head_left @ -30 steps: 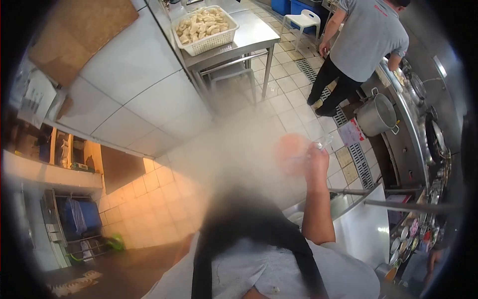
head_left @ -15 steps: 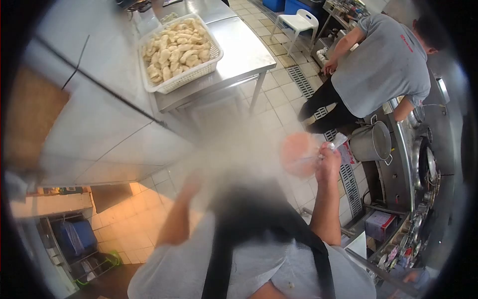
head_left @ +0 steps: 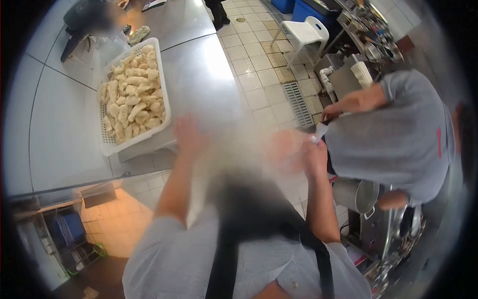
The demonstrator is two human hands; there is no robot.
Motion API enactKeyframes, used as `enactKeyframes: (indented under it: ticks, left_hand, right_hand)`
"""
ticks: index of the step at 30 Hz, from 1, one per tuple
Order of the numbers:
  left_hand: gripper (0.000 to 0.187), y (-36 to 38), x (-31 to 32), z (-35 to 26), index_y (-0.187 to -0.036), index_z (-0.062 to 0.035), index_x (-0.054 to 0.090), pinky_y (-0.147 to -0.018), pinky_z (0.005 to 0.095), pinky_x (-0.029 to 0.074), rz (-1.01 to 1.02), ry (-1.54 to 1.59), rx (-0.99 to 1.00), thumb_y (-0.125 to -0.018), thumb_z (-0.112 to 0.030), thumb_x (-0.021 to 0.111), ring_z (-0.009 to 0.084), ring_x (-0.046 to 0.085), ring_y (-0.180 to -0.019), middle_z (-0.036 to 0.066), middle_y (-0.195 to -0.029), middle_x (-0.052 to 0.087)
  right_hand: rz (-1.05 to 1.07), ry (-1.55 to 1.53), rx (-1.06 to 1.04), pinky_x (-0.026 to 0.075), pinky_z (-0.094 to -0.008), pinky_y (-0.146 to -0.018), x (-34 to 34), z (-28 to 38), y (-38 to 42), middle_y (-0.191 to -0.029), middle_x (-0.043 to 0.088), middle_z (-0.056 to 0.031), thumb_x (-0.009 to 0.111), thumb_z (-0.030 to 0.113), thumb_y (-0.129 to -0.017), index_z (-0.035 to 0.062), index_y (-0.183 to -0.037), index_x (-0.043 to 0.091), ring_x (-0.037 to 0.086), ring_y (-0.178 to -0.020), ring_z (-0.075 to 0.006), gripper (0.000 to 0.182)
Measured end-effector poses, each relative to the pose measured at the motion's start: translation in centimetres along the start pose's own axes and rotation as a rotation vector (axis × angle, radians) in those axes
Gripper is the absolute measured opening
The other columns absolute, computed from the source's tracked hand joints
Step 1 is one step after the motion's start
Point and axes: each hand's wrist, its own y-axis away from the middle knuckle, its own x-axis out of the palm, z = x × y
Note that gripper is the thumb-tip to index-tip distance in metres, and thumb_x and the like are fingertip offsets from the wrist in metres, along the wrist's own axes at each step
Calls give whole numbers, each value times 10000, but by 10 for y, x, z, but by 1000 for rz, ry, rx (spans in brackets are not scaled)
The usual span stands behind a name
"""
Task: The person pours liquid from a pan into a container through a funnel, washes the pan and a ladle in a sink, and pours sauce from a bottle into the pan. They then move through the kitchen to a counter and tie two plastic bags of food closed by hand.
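Note:
My right hand [head_left: 314,155] is closed on the gathered neck of a clear plastic bag. The bag [head_left: 286,151] hangs to the left with something pinkish-orange in it, blurred by a hazy patch in the view. Above the near edge of the steel table [head_left: 196,65], my left hand [head_left: 190,133] is stretched out with fingers apart and nothing visible in it; haze softens its outline. Just left of that hand stands a white perforated basket [head_left: 166,92], heaped with pale, coated pieces of food [head_left: 134,97].
A co-worker in a grey shirt [head_left: 393,134] stands close on my right. Beside that person is a large metal pot [head_left: 354,195]. Farther off are a white stool [head_left: 304,32] and a floor drain grate [head_left: 298,104]. Another person [head_left: 92,17] is beyond the table's left side.
My left hand has risen from low at my side to the table edge by the basket. The basket and co-worker appear nearer. My right hand still holds the bag.

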Motion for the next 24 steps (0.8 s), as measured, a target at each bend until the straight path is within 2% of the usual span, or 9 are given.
enactKeyframes:
  ticks: [1,8,11,16,17,18,20,21,24]
  left_hand:
    - [804,2,-5,-3,-1393,-123,403,-1138,558,89,27,32,-34,-753,-507,703,366,147,-1429,113,-1519,268]
    - [786,0,-18,-22,-1365,-122,416,-1135,559,91,14,32,-96,-751,-523,698,363,155,-1431,106,-1511,297]
    - [713,-8,-20,-26,-1310,-116,448,-1134,560,90,36,72,-181,-771,-522,681,365,183,-1422,109,-1492,333]
    - [509,-14,-8,-36,-1124,-106,507,-1133,558,96,-86,91,-349,-827,-500,634,369,231,-1405,106,-1456,389]
    - [393,-22,-7,-42,-1022,-93,540,-1109,552,176,-147,81,-391,-828,-406,675,370,321,-1345,126,-1375,465]
    - [393,-26,-5,-42,-1022,-93,540,-1109,552,176,-146,80,-397,-828,-406,675,370,321,-1345,126,-1375,465]
    - [254,-37,9,-46,-912,-73,565,-1056,532,271,-230,36,-575,-828,-270,702,365,404,-1253,152,-1276,521]
    - [166,-55,6,-57,-838,-59,576,-1006,511,326,-312,10,-650,-829,-170,699,357,458,-1166,168,-1167,565]
    - [150,-96,18,-70,-855,-58,588,-1010,508,324,-453,0,-824,-847,-175,682,364,467,-1161,174,-1147,577]
  right_hand:
    - [-7,24,4,313,-227,-397,10,17,-18,-662,510,4,521,16,-809,91,-810,562,430,-476,-78,85]
    - [115,36,41,341,-251,-403,50,79,-198,-727,518,-11,527,41,-813,103,-843,568,447,-504,-100,80]
    - [92,-18,-37,336,-262,-421,71,93,-266,-736,520,-12,535,50,-810,91,-863,574,439,-503,-122,78]
    - [91,-57,-12,311,-257,-412,85,113,-380,-718,508,-8,528,54,-820,85,-885,566,415,-489,-109,82]
    - [70,-36,12,302,-258,-403,92,126,-394,-713,504,-5,522,53,-824,90,-891,563,408,-483,-107,87]
    - [51,-12,29,294,-259,-394,99,136,-409,-708,499,-2,517,52,-829,96,-896,560,400,-476,-104,92]
    - [78,31,43,291,-265,-383,108,147,-447,-703,494,5,510,56,-843,107,-900,558,392,-465,-104,90]
    - [90,70,55,294,-261,-381,112,151,-465,-692,489,7,511,62,-847,107,-895,559,390,-457,-101,82]
    - [150,134,82,292,-253,-372,126,163,-520,-670,479,11,512,72,-855,107,-884,562,389,-442,-95,68]
